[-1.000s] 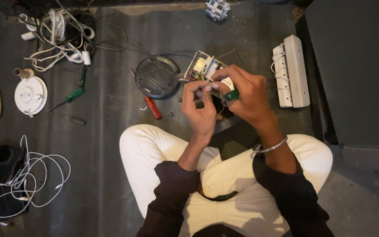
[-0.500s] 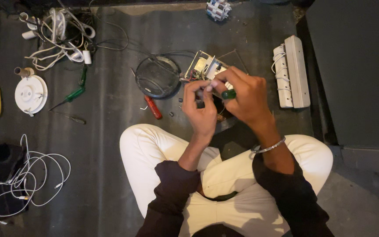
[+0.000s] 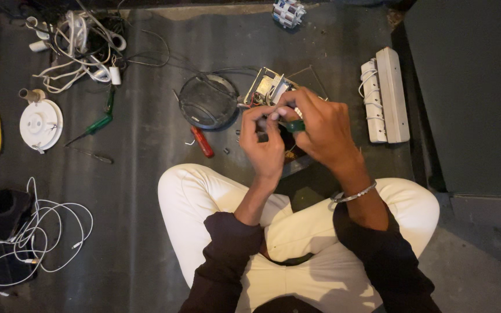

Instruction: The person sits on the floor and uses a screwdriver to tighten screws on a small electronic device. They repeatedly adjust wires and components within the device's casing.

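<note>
The person sits cross-legged on the dark floor, both hands raised together just above centre of the frame, and the likeliest slip, as I judge it, is the small part between the fingertips dropping among the loose bits on the floor below, since the pinch looks light and the work is held in mid-air. The right hand [image 3: 323, 130] is curled shut around a green-handled screwdriver [image 3: 294, 125], its tip aimed toward the other hand; a stray push could jab a finger. The left hand [image 3: 265, 145] is nearly closed, fingertips pinching something too small to make out. Just behind the hands lies an opened electrical unit [image 3: 268, 88] with its wiring showing, beside a round dark cover [image 3: 208, 101]. A red screwdriver [image 3: 203, 142] lies left of the hands, a white power strip [image 3: 385, 95] at the right.
</note>
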